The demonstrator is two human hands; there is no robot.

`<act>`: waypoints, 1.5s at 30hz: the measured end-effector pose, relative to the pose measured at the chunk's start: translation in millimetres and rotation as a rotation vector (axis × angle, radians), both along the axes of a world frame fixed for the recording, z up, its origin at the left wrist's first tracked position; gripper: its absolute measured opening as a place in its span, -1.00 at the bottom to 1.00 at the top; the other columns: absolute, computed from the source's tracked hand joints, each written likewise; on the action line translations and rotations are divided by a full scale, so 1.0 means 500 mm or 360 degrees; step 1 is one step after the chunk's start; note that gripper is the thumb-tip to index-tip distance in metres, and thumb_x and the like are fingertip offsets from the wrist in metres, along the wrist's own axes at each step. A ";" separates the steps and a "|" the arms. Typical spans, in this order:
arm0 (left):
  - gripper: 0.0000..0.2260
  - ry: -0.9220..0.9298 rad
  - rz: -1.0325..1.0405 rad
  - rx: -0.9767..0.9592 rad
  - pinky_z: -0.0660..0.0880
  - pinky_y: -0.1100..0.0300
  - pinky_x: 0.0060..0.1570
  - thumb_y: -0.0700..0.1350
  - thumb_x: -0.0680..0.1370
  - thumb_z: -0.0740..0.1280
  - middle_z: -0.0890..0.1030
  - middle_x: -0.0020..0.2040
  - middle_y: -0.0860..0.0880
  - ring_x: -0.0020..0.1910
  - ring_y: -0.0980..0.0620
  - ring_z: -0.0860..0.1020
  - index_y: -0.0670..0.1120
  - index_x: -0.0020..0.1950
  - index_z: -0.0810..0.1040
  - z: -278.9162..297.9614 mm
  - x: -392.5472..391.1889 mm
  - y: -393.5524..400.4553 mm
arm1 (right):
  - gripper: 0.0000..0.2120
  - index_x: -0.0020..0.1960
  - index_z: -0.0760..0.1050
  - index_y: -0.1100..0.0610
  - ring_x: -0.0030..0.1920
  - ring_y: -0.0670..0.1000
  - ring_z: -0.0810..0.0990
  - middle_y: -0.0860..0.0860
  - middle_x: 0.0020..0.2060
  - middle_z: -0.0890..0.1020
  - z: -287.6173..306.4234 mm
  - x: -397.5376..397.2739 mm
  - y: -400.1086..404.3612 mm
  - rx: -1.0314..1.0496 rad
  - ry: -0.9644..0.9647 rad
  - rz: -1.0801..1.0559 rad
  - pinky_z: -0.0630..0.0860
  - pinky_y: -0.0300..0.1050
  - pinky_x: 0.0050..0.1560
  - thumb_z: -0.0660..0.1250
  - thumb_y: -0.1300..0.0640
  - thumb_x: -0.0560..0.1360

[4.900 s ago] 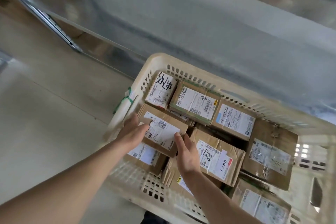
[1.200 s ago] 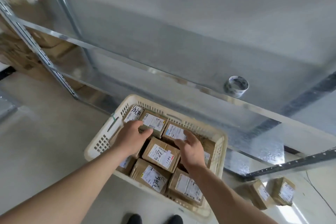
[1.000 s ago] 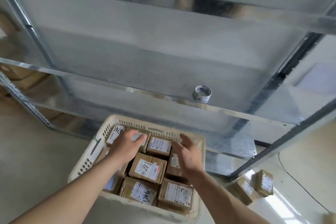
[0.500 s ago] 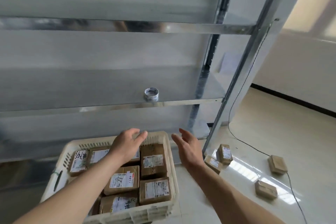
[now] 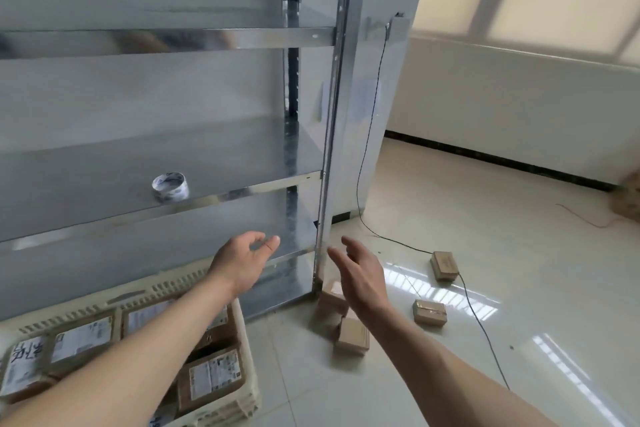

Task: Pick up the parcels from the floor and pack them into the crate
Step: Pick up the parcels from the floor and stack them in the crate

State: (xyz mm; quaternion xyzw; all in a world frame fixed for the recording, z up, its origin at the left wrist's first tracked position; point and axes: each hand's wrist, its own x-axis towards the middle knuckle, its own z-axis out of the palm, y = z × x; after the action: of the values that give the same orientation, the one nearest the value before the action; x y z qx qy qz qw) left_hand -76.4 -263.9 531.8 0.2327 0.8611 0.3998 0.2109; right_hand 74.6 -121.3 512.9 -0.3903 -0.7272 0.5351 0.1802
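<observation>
Parcels (image 5: pixel 429 313) lie on the floor (image 5: pixel 519 288) near your right hand (image 5: pixel 363 279); others fill the crate (image 5: pixel 247 350). Your left hand (image 5: pixel 244 262) hovers too, each grip wide, holding nothing.

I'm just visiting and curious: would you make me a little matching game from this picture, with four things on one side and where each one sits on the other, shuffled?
Things:
1. roll of tape
2. crate
3. black cable
4. parcel nearest the right hand

Places:
A. on the bare floor, just right of the shelf post
B. hanging down the wall and trailing across the floor
C. on a metal shelf
D. on the floor at lower left, full of labelled boxes

Pairs: 1-C, 2-D, 3-B, 4-A
</observation>
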 end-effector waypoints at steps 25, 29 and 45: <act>-0.56 -0.0171 -0.0312 -0.0039 0.39 0.06 0.31 0.21 0.57 0.27 0.59 0.26 -0.03 0.28 -0.03 0.50 -0.07 0.29 0.56 -0.073 0.089 0.511 | -0.47 0.48 0.46 0.13 0.19 -0.08 0.45 -0.04 0.24 0.56 -0.046 0.205 0.479 -0.0116 -0.0049 -0.0506 0.30 -0.18 0.18 0.32 -0.10 0.59; -0.64 -0.0224 -0.0421 -0.0072 0.40 0.09 0.24 0.18 0.59 0.26 0.60 0.23 -0.03 0.23 -0.03 0.50 -0.05 0.22 0.58 -0.105 0.074 0.578 | -0.31 0.47 0.47 0.10 0.27 -0.06 0.48 -0.04 0.34 0.55 -0.048 0.183 0.508 -0.0150 -0.0083 -0.0568 0.31 -0.18 0.17 0.30 -0.23 0.44; -0.67 -0.0450 -0.0828 -0.0509 0.34 0.18 0.05 0.17 0.61 0.24 0.58 0.10 0.02 0.09 0.04 0.48 -0.03 0.17 0.60 -0.347 0.238 0.641 | -0.53 0.44 0.48 0.13 0.25 0.02 0.51 0.09 0.33 0.57 -0.307 0.406 0.488 -0.0463 -0.0321 -0.1085 0.38 -0.11 0.29 0.33 -0.07 0.61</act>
State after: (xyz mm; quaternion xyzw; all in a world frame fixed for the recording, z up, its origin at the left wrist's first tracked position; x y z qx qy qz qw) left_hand 42.5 56.6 358.5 0.3510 0.7868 0.2207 0.4572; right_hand 277.8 122.7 359.6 -0.6819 -0.4863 0.5010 0.2180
